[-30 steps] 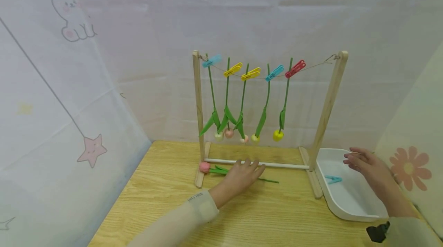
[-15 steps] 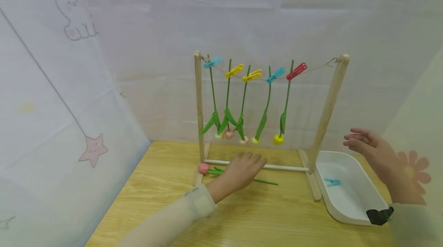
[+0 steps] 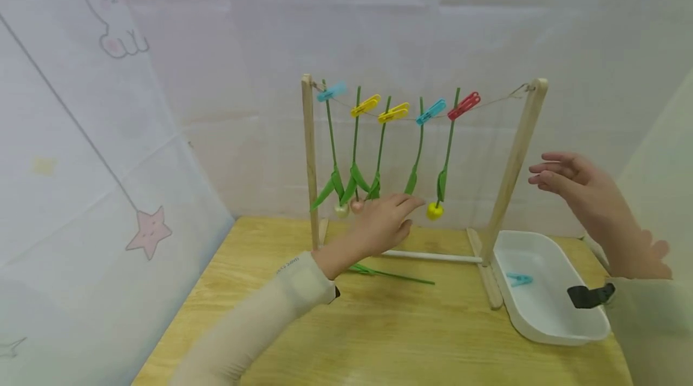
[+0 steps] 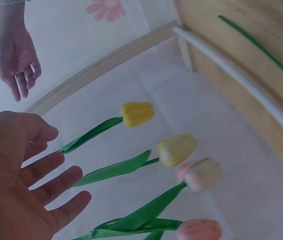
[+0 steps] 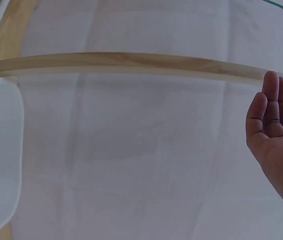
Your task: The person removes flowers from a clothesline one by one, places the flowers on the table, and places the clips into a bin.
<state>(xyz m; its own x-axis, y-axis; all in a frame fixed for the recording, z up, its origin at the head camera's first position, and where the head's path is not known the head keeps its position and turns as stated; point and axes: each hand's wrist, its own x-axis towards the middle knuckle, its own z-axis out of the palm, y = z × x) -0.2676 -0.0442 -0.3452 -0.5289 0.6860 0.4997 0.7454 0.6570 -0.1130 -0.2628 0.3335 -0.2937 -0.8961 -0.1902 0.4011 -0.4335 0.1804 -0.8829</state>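
Observation:
My left hand [image 3: 381, 223] is raised in front of the hanging tulips, its fingers loosely spread and holding nothing. In the left wrist view, a yellow tulip [image 4: 137, 114], a pale yellow tulip [image 4: 177, 149] and pink ones hang beyond the fingers. Upside down, several tulips are clipped by their stems to a string with blue, yellow and red clothespins [image 3: 464, 106]. Below my left forearm a loose tulip's green stem [image 3: 403, 278] lies on the table; its head is hidden. My right hand [image 3: 592, 205], empty with relaxed fingers, hovers right of the wooden frame [image 3: 514, 169].
A white tray [image 3: 563, 266] stands at the table's right side, with a blue clothespin [image 3: 520, 279] in it. A white rod [image 3: 438, 257] joins the frame's feet just above the wooden table [image 3: 390, 332]. Fabric hangs behind and at the sides.
My left hand has risen from the loose tulip on the table to the height of the hanging flower heads. My right hand has lifted from above the tray.

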